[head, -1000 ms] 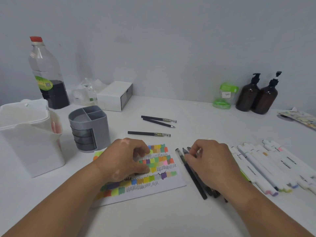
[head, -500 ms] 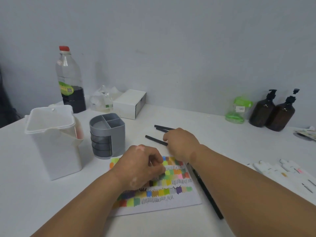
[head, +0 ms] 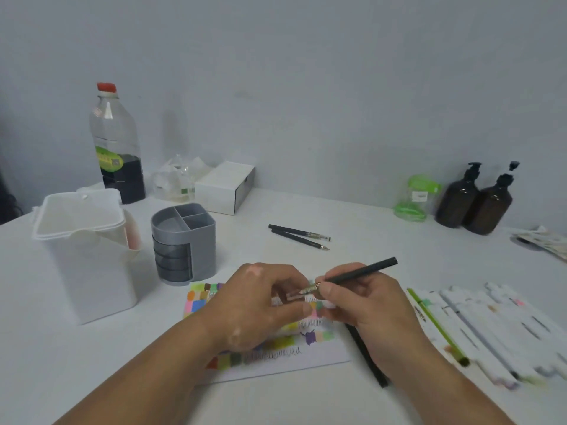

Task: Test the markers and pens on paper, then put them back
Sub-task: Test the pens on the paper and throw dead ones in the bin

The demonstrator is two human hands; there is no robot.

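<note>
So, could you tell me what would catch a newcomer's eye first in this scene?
Most likely the two hands meeting at the centre: the right hand holds a black pen with its tip over the paper of bright colour swatches, the left hand curled over the sheet beside it. Next, the row of white markers lying to the right, and the grey desk organizer standing behind the paper to the left.
</note>
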